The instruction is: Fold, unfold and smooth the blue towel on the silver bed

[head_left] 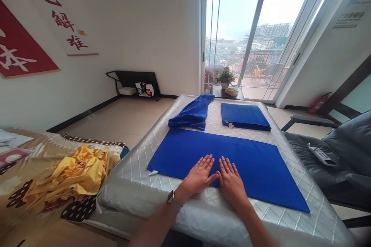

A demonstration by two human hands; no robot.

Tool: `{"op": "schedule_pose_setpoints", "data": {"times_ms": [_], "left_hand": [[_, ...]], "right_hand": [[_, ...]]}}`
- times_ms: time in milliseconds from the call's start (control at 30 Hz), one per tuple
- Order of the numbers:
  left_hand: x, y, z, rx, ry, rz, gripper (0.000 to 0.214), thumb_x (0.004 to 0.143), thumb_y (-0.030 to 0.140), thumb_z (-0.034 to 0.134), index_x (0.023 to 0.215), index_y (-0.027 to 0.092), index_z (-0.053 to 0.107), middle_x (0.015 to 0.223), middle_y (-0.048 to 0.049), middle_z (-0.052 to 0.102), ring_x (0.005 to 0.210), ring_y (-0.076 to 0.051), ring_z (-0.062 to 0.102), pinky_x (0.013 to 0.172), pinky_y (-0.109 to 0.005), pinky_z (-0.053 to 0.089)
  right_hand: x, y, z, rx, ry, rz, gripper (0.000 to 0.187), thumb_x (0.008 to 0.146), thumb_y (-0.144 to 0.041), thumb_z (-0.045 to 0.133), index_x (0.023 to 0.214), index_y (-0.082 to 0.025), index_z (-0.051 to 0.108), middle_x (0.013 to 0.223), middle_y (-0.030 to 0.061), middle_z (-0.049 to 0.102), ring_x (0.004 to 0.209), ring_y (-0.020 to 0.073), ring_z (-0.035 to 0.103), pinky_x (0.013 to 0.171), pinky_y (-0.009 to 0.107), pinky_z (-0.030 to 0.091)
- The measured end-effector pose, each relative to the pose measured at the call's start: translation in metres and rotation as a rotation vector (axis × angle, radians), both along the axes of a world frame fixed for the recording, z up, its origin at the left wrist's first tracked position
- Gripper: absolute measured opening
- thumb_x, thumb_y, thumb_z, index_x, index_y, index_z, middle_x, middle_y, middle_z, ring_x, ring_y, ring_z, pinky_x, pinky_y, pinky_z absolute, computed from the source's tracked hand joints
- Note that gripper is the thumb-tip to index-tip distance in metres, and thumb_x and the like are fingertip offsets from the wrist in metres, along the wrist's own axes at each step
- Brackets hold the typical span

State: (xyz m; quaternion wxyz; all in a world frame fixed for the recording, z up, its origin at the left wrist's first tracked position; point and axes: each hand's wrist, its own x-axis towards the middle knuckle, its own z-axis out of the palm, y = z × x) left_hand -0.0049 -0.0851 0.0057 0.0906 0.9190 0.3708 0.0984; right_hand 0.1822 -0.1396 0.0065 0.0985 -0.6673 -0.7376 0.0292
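Observation:
A blue towel point(249, 162) lies spread flat across a silver quilted mattress point(136, 170), with a small white tag at its left corner. My left hand point(201, 173) rests palm down on the towel's near edge, fingers stretched out. Beside it, my right hand point(230, 177) also lies flat on the cloth, its thumb close to my left thumb. Beyond the spread towel is a crumpled blue towel point(191, 114) on the left. To the right of that sits a neat stack of folded blue towels point(245, 115) with white tags showing.
On the left, yellow clothing point(81, 173) is heaped on a brown patterned bedspread point(17, 189). A dark armchair point(348, 142) holding a power strip point(323, 155) stands at the right. Behind the mattress, a small table point(216, 92) bears a potted plant point(225, 77) before a glass door.

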Motion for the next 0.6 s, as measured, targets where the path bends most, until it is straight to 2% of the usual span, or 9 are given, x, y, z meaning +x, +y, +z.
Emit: {"op": "schedule_pose_setpoints", "data": {"times_ms": [133, 233, 333, 433, 600], "left_hand": [[0.017, -0.009, -0.008, 0.016, -0.024, -0.03, 0.069, 0.106, 0.057, 0.019, 0.163, 0.02, 0.013, 0.168, -0.0069, 0.019, 0.156, -0.021, 0.016, 0.127, -0.043, 0.019], [0.011, -0.009, -0.013, 0.014, -0.011, -0.043, 0.069, 0.106, 0.058, 0.02, 0.163, 0.022, 0.011, 0.168, -0.0053, 0.019, 0.156, -0.022, 0.016, 0.127, -0.045, 0.018], [-0.006, -0.005, -0.016, 0.025, 0.006, -0.016, 0.07, 0.105, 0.061, 0.022, 0.163, 0.024, 0.01, 0.168, -0.0046, 0.021, 0.155, -0.023, 0.019, 0.127, -0.045, 0.02], [-0.043, 0.002, -0.022, 0.051, 0.03, 0.095, 0.071, 0.104, 0.062, 0.024, 0.163, 0.025, 0.01, 0.168, -0.0048, 0.023, 0.155, -0.024, 0.021, 0.126, -0.046, 0.022], [-0.141, 0.019, -0.032, 0.05, 0.128, 0.423, 0.074, 0.103, 0.065, 0.02, 0.163, 0.023, 0.014, 0.167, -0.0075, 0.023, 0.155, -0.028, 0.02, 0.125, -0.052, 0.022]], "right_hand": [[-0.007, 0.0, -0.01, -0.082, 0.015, -0.005, 0.062, 0.105, -0.045, 0.023, 0.159, -0.016, 0.035, 0.166, 0.0084, 0.026, 0.155, 0.0244, 0.018, 0.126, 0.047, 0.017], [0.003, -0.006, -0.012, -0.104, 0.0, -0.039, 0.066, 0.105, -0.049, 0.022, 0.16, -0.015, 0.029, 0.167, 0.0068, 0.021, 0.155, 0.0229, 0.016, 0.127, 0.046, 0.014], [0.023, -0.015, -0.014, -0.137, -0.04, -0.118, 0.069, 0.104, -0.051, 0.019, 0.161, -0.014, 0.025, 0.168, 0.0053, 0.02, 0.156, 0.0219, 0.015, 0.127, 0.046, 0.013], [0.063, -0.03, -0.024, -0.11, -0.082, -0.221, 0.072, 0.102, -0.052, 0.017, 0.162, -0.014, 0.025, 0.168, 0.0052, 0.022, 0.156, 0.0218, 0.014, 0.127, 0.046, 0.011], [0.162, -0.065, -0.049, -0.015, -0.113, -0.407, 0.081, 0.096, -0.052, 0.011, 0.159, -0.005, 0.031, 0.166, 0.0134, 0.028, 0.155, 0.0275, 0.017, 0.125, 0.05, 0.014]]}}
